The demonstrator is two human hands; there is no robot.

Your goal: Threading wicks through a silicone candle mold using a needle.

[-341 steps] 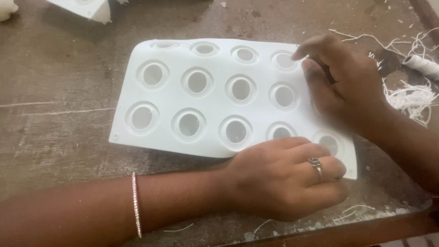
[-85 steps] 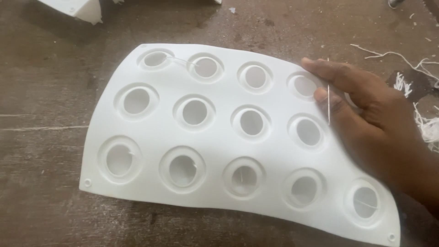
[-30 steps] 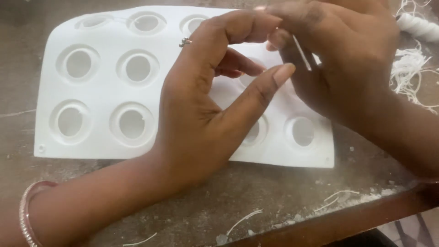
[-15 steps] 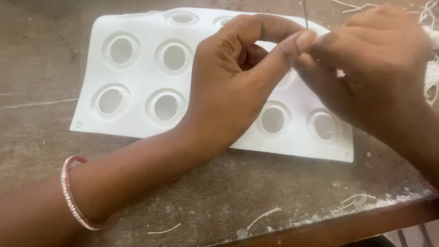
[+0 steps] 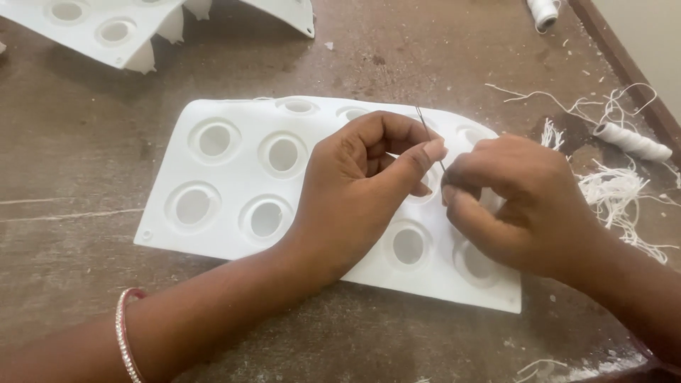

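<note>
- Crossing the near edge of the desk [image 5: 85, 234] from the left, a forearm with a beaded bangle [image 5: 126, 339] at the wrist leads up to the left hand [image 5: 355, 195].
- That left hand rests over the middle of the white mould tray [image 5: 227, 177], its fingers curled in, thumb and forefinger pressed together on a thin needle [image 5: 425, 128].
- Facing it from the right, the right hand [image 5: 518, 198] hovers over the tray's right end, fingers bunched and pinching at the lower part of the same needle; whether a thread is held there I cannot tell.
- The needle stands tilted between both hands, its free tip pointing toward the far edge.
- The tray lies flat mid-desk, its round cavities open and unfilled.
- Loose white thread scraps [image 5: 617, 191] lie just right of the tray, with a white thread spool [image 5: 635, 142] beyond them near the right edge.
- Another spool [image 5: 545, 10] sits at the far edge.
- More white mould trays [image 5: 113, 32] lean in the far left corner.
</note>
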